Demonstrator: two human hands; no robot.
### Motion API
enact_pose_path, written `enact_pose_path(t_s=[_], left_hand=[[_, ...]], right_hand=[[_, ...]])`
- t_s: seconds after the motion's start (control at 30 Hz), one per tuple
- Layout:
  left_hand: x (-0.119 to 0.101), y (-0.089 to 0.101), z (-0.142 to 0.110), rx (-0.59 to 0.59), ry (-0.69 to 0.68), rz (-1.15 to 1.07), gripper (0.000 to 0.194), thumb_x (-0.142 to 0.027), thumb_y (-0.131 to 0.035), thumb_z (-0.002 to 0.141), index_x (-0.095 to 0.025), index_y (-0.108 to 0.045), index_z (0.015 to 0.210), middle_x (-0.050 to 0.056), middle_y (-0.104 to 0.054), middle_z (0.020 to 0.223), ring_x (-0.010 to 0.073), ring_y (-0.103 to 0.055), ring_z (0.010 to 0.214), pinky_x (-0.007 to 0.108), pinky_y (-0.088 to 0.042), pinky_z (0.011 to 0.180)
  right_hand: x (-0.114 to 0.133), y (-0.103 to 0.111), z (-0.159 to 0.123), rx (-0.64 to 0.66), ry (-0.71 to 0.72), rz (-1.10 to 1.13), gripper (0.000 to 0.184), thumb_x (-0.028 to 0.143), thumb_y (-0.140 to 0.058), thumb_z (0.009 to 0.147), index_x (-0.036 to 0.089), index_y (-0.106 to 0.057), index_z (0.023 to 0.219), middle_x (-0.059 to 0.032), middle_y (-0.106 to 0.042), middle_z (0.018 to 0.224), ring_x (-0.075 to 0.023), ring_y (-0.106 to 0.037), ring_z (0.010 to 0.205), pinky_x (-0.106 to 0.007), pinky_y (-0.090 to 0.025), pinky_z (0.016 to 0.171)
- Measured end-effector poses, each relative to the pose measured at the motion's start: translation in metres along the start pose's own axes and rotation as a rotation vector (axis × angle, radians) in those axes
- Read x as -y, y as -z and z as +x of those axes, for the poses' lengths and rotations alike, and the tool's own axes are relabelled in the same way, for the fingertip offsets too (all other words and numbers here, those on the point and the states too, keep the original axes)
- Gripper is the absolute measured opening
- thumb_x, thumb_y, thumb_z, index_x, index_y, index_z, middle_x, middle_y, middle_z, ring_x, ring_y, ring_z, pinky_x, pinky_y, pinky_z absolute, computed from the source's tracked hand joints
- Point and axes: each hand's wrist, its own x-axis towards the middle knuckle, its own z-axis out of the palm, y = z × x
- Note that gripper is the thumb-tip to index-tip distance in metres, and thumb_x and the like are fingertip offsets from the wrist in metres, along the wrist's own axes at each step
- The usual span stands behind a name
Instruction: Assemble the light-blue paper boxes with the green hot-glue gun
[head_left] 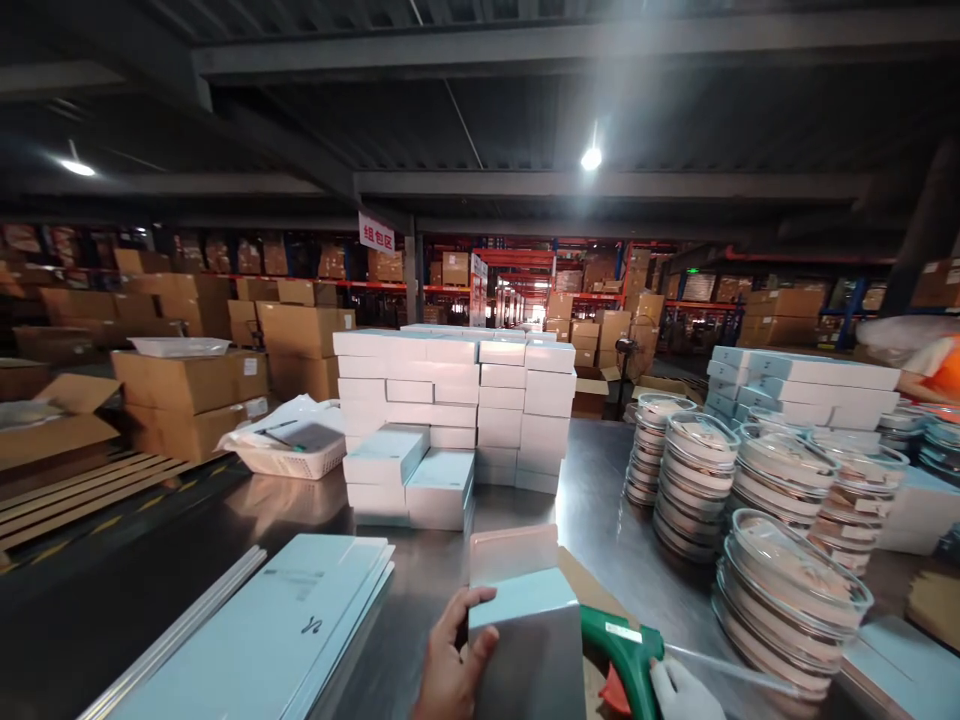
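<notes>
My left hand is bare and grips the left side of a pale blue box standing on the steel table at the bottom centre. Its lid flap points up and away from me. My right hand wears a white glove and is closed round the handle of a green tool that looks like a glue gun or tape dispenser, just right of the box. Only part of this hand shows at the frame's bottom edge.
Flat unfolded box blanks lie at the lower left. Stacked white boxes stand mid-table beside a white basket. Stacks of clear round reels fill the right side. A person in orange works at far right. Cardboard cartons line the left.
</notes>
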Motion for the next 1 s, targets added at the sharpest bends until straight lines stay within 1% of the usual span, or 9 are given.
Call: enact_pose_path(t_s=[0.1,0.2,0.27,0.37,0.53,0.6,0.67,0.8,1.0], left_hand=[[0.015,0.009,0.004,0.116,-0.018,0.053,0.056,-0.068,-0.074,0.082,-0.021,-0.079,0.111,0.011,-0.079,0.109,0.0322,-0.074,0.104,0.035,-0.061,0.088],[0.029,0.015,0.006,0.18,-0.019,0.094,0.057,-0.067,-0.077,0.08,-0.02,-0.08,0.113,0.013,-0.079,0.114,0.0329,-0.075,0.106,0.036,-0.061,0.091],[0.035,0.017,0.005,0.187,-0.006,0.11,0.062,-0.071,-0.078,0.076,-0.02,-0.081,0.11,0.014,-0.078,0.116,0.0346,-0.074,0.108,0.038,-0.061,0.093],[0.035,0.014,0.005,0.165,-0.002,0.066,0.066,-0.078,-0.077,0.072,-0.02,-0.082,0.102,0.017,-0.075,0.123,0.0387,-0.07,0.118,0.043,-0.058,0.1],[0.029,0.008,0.007,0.143,-0.13,-0.161,0.052,-0.067,-0.081,0.08,-0.024,-0.068,0.106,0.014,-0.071,0.127,0.031,-0.073,0.114,0.039,-0.059,0.093],[0.026,0.01,0.011,0.135,-0.176,-0.179,0.053,-0.067,-0.082,0.078,-0.025,-0.065,0.105,0.011,-0.073,0.116,0.0285,-0.073,0.108,0.038,-0.059,0.092],[0.02,0.015,0.015,0.189,-0.235,-0.144,0.05,-0.066,-0.086,0.074,-0.024,-0.073,0.097,0.011,-0.075,0.109,0.0306,-0.071,0.112,0.043,-0.057,0.098],[0.001,0.024,0.022,0.36,-0.318,-0.086,0.04,-0.063,-0.085,0.077,-0.028,-0.086,0.095,0.013,-0.082,0.106,0.035,-0.071,0.118,0.054,-0.051,0.109],[-0.012,0.023,0.021,0.4,-0.315,-0.046,0.038,-0.064,-0.08,0.081,-0.03,-0.086,0.097,0.011,-0.087,0.1,0.0353,-0.076,0.114,0.058,-0.051,0.109]], right_hand=[[0.015,-0.009,0.002,0.034,0.027,0.056,0.043,0.071,-0.066,0.079,0.03,-0.077,0.088,-0.0102,-0.078,0.086,-0.0395,-0.076,0.091,-0.048,-0.062,0.082],[0.056,-0.039,-0.001,0.24,0.121,0.341,0.076,0.082,-0.059,0.083,0.021,-0.068,0.127,-0.0158,-0.072,0.128,-0.0362,-0.067,0.122,-0.043,-0.056,0.103],[0.087,-0.056,-0.002,0.378,0.182,0.448,0.074,0.076,-0.059,0.09,0.018,-0.062,0.134,-0.0163,-0.068,0.135,-0.0347,-0.063,0.128,-0.042,-0.053,0.107],[0.114,-0.063,0.0,0.489,0.249,0.454,0.057,0.063,-0.066,0.093,0.017,-0.066,0.126,-0.0146,-0.07,0.128,-0.0345,-0.065,0.122,-0.043,-0.051,0.108],[0.088,-0.052,0.006,0.499,0.378,0.328,0.062,0.048,-0.083,0.079,0.017,-0.064,0.129,-0.0172,-0.069,0.128,-0.0342,-0.066,0.117,-0.041,-0.055,0.103],[0.071,-0.05,0.002,0.452,0.46,0.236,0.047,0.042,-0.084,0.081,0.02,-0.071,0.121,-0.0193,-0.065,0.137,-0.0352,-0.064,0.123,-0.042,-0.053,0.106],[0.062,-0.051,-0.005,0.462,0.561,0.21,0.031,0.038,-0.076,0.091,0.024,-0.076,0.119,-0.017,-0.053,0.153,-0.0352,-0.055,0.138,-0.045,-0.047,0.115],[0.07,-0.049,-0.02,0.526,0.693,0.243,0.035,0.029,-0.064,0.103,0.038,-0.071,0.136,-0.0055,-0.039,0.166,-0.0321,-0.041,0.15,-0.048,-0.04,0.123],[0.087,-0.043,-0.022,0.57,0.754,0.243,0.036,0.028,-0.058,0.107,0.045,-0.07,0.136,-0.0026,-0.049,0.159,-0.0307,-0.045,0.147,-0.05,-0.04,0.122]])
